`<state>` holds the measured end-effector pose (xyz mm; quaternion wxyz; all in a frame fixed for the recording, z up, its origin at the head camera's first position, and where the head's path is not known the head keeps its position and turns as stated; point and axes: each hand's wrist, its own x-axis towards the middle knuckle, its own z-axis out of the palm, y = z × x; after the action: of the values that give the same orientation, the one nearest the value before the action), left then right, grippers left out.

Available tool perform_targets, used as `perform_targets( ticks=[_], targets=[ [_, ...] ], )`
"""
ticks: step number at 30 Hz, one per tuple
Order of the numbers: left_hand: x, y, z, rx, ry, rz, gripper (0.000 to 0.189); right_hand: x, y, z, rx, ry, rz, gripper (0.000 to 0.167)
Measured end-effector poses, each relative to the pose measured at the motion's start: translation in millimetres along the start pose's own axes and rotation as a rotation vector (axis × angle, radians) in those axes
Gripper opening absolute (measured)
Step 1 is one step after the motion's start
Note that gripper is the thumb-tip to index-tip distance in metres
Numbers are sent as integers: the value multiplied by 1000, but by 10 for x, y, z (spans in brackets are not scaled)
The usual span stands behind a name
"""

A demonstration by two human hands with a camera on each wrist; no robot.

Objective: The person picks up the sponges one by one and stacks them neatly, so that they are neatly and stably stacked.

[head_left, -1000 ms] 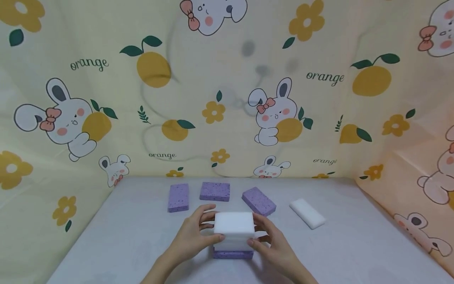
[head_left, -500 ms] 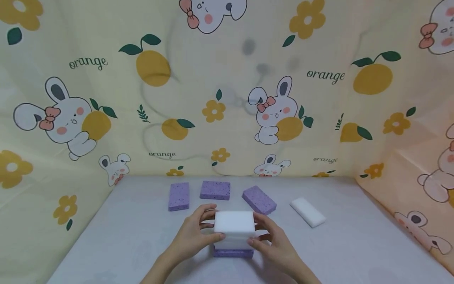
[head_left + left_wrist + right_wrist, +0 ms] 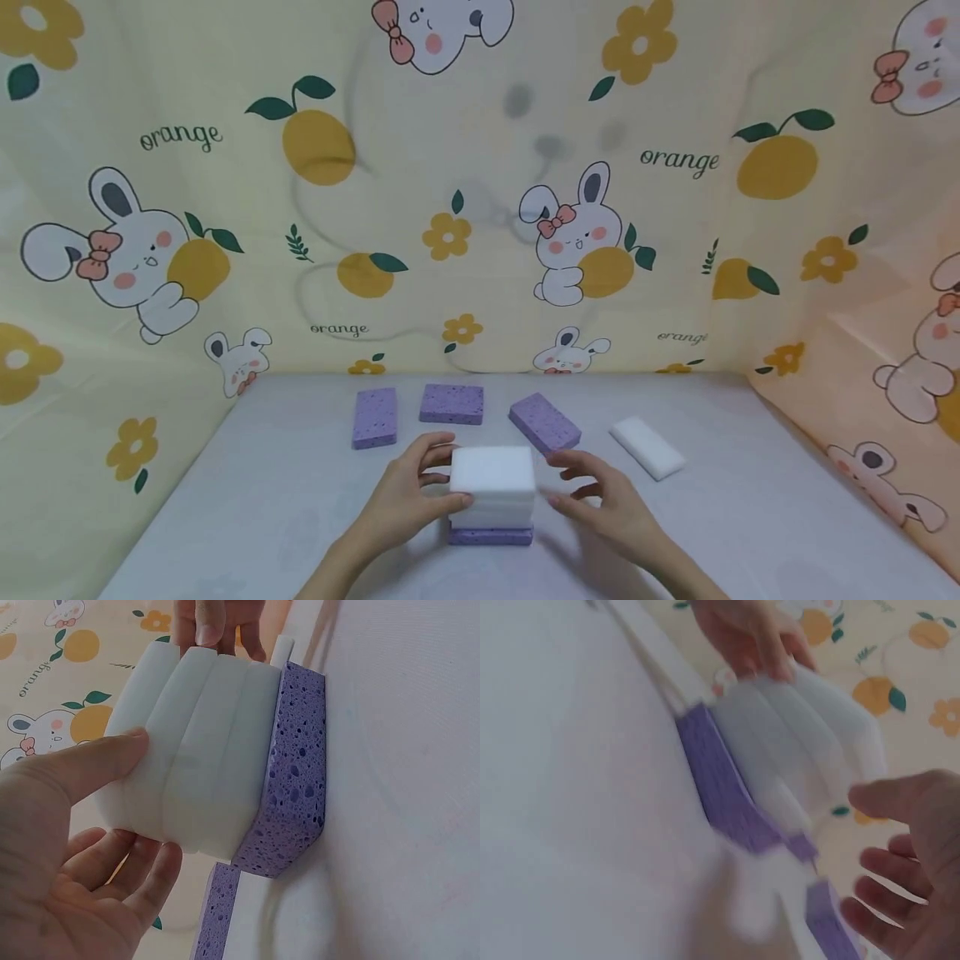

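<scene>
White smooth round-edged blocks [image 3: 492, 479] top pitted purple sponge [image 3: 491, 537]. L hand [image 3: 408, 493] grips blocks; R hand [image 3: 606, 502], fingers wide, rt. of sponge.

Purple and white dot the smooth, pale grey tabletop [image 3: 255, 492] before us.
Toward the back we see three porous purple rectangular sponges: a left sponge [image 3: 375, 418] set lengthwise, a middle sponge [image 3: 452, 404] crosswise, a right sponge [image 3: 545, 423] slanted. Farther right, a thin white rectangular foam block [image 3: 647, 447] lies aslant; nearest us rests a fourth purple sponge [image 3: 491, 537], crosswise.
</scene>
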<state>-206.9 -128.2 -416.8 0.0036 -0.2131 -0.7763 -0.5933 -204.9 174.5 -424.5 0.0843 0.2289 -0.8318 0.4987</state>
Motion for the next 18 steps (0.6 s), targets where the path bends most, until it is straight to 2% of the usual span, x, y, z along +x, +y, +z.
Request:
perform_targets(
  ticks=[2,5,10,15,18],
  targets=[
    [-11,-7,-8,-1,0,-3,75,21,43,-144,-59,67,51,44],
    [-14,-10,-17,-8,-3,-3,76,61,135,-405,-130,159,194,46],
    [-13,-19,-24,-27,-6,-8,76,96,292,-762,-148,259,420,63],
    [-4,-31,-20,-46,-8,-7,76,90,430,-915,-135,315,561,79],
    [-4,-36,-23,-52,-6,-12,76,76,501,-944,-121,338,607,85]
  ],
)
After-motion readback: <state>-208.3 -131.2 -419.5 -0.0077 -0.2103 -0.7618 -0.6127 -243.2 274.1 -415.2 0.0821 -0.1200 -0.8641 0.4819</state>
